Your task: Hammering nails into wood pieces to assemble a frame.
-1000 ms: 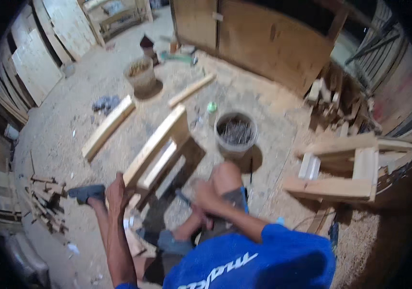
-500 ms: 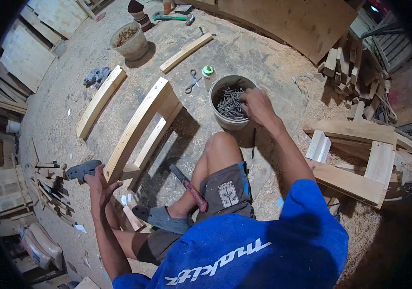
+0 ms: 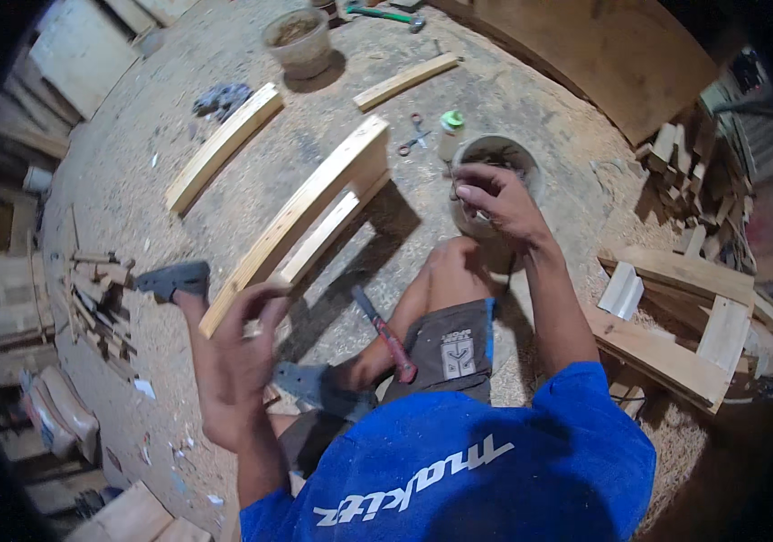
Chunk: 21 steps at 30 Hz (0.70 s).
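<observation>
My right hand [image 3: 502, 206] is in front of the bucket [image 3: 533, 164], thumb and fingertips pinched on a thin dark piece that looks like a nail. It hides most of the nails in the bucket. A wooden frame [image 3: 300, 212] with curved rails stands tilted on the floor before me. My left hand [image 3: 243, 348] is raised by the near end of this frame, fingers apart and slightly bent; whether they touch the wood I cannot tell. A hammer [image 3: 386, 334] with a red and black handle lies across my leg.
Scissors [image 3: 415, 135] and a green-capped bottle [image 3: 450, 135] are beside the bucket. Curved wood pieces [image 3: 224, 149] lie beyond the frame. Another wooden frame [image 3: 666, 348] is on the right, near a scrap-wood pile [image 3: 689, 167]. A green-handled hammer [image 3: 386, 14] lies at the back.
My right hand has come up out of the nails and back toward me, fingers pinched. My left hand has lifted and shifted right beside the frame. The whole view has shifted slightly.
</observation>
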Each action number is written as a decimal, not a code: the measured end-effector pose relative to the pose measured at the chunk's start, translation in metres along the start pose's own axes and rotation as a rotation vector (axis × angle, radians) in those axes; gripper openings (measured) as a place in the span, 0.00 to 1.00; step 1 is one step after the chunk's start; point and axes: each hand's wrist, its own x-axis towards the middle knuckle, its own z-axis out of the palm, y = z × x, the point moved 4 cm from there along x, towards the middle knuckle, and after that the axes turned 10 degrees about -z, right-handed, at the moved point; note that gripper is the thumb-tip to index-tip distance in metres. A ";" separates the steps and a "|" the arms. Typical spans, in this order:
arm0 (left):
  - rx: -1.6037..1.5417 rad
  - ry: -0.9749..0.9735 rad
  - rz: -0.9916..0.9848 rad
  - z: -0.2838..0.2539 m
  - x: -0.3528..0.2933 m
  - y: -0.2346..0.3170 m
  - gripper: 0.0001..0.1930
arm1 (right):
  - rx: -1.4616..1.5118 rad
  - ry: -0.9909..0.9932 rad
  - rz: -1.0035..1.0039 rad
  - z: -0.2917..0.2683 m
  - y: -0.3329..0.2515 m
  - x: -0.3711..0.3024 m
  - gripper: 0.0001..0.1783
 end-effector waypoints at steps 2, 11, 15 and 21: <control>-0.122 -0.142 -0.026 0.040 -0.003 0.012 0.12 | 0.205 -0.072 0.070 0.050 -0.009 -0.005 0.16; -0.190 -0.226 -0.167 0.017 -0.027 -0.018 0.09 | 0.225 -0.291 0.085 0.210 0.015 -0.041 0.13; -0.005 0.020 -0.125 -0.038 -0.035 -0.049 0.08 | -0.298 -0.339 -0.063 0.228 0.068 -0.071 0.20; 0.078 0.346 -0.043 -0.097 -0.008 -0.079 0.08 | -1.347 -0.663 -0.047 0.232 0.156 -0.119 0.22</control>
